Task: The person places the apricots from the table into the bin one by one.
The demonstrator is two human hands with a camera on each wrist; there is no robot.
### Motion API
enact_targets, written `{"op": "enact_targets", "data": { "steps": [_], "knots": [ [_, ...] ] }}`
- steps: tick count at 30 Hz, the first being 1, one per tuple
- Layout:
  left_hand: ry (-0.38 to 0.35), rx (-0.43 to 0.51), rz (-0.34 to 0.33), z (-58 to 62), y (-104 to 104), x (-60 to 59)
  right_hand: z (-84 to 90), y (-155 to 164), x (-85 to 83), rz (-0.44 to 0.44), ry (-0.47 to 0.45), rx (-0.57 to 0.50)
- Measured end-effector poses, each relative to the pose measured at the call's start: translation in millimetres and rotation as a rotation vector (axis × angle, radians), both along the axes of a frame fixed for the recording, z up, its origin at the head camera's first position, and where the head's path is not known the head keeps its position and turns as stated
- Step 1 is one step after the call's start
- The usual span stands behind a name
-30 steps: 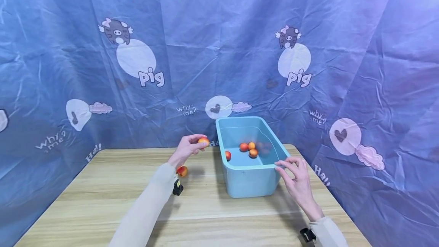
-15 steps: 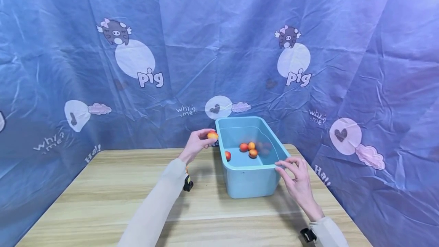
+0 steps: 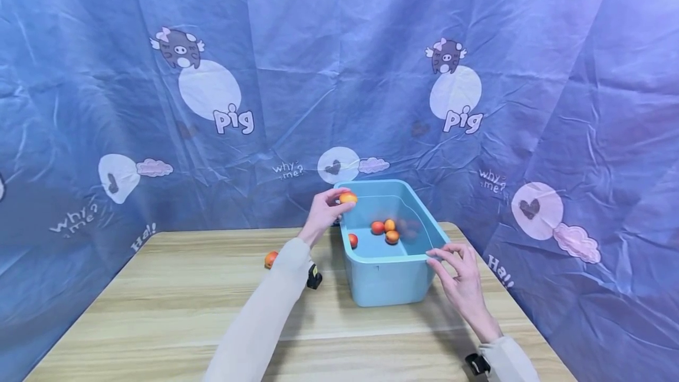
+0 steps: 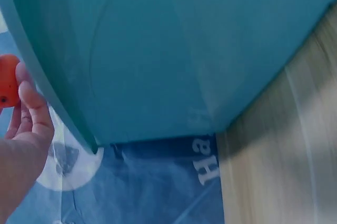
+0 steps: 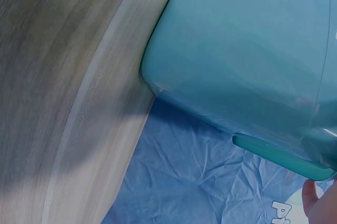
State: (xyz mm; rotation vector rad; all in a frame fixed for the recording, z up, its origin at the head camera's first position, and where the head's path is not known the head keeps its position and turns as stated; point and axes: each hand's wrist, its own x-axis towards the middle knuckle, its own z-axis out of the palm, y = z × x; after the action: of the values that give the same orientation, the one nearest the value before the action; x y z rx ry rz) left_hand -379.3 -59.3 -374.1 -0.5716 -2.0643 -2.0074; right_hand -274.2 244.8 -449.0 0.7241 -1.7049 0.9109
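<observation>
In the head view my left hand (image 3: 322,212) pinches a small red-and-yellow fruit (image 3: 348,198) between thumb and fingers. It is over the left rim of a light blue plastic bin (image 3: 389,282). The left wrist view shows the held fruit (image 4: 7,80) as orange-red with a dark spot, just outside the bin wall. My right hand (image 3: 461,276) grips the bin's near right corner, thumb and fingertips at the rim. On the bin floor lie several similar fruits (image 3: 391,237), one of them (image 3: 353,240) by the left wall. Another fruit (image 3: 271,260) lies on the table, partly hidden by the left sleeve.
The bin stands on a light wooden table (image 3: 175,305), toward its far right side. A blue printed cloth (image 3: 297,75) hangs behind and at both sides. Black wrist devices (image 3: 315,276) sit at both cuffs.
My left hand has moved right and slightly up with the fruit, from beside the bin to over its rim. The table fruit shows left of the sleeve now. My right hand stays put.
</observation>
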Motion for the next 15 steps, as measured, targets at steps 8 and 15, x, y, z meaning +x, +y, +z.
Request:
{"op": "enact_targets", "data": {
  "steps": [8, 15],
  "knots": [
    [0.043, -0.066, 0.014, 4.9, 23, -6.5, -2.6, 2, -0.7, 0.008, -0.005, 0.0],
    [0.087, -0.192, 0.075, 6.7, 37, -13.3, -3.8, 4, -3.1, 0.006, 0.002, 0.005]
  ]
}}
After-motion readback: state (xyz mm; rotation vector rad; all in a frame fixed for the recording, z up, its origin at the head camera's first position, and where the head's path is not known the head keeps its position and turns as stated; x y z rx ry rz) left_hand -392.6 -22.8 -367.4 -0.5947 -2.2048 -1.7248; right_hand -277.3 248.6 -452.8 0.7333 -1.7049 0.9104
